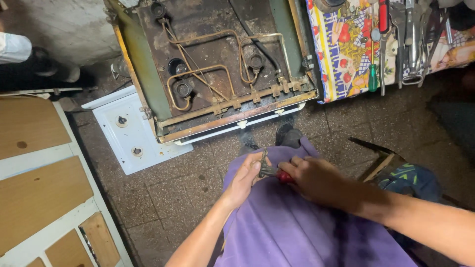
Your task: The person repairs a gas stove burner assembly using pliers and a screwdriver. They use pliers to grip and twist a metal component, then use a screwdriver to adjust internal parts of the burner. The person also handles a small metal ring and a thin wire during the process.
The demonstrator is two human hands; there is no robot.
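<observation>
One red-handled tool [278,174], lengthwise left-right.

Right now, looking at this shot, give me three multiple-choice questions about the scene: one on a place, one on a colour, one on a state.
1. Where does the white panel lie?
A. on the floor left of the stove
B. on the tool cloth
C. on the lap

2. What colour is the handle of the tool in the right hand?
A. green
B. red
C. yellow

3. How is the stove?
A. boxed
B. alight
C. opened, pipes bare

A: it rests on tiles beside the stove.
B: red shows between the fingers.
C: rusty pipes lie exposed.
</observation>
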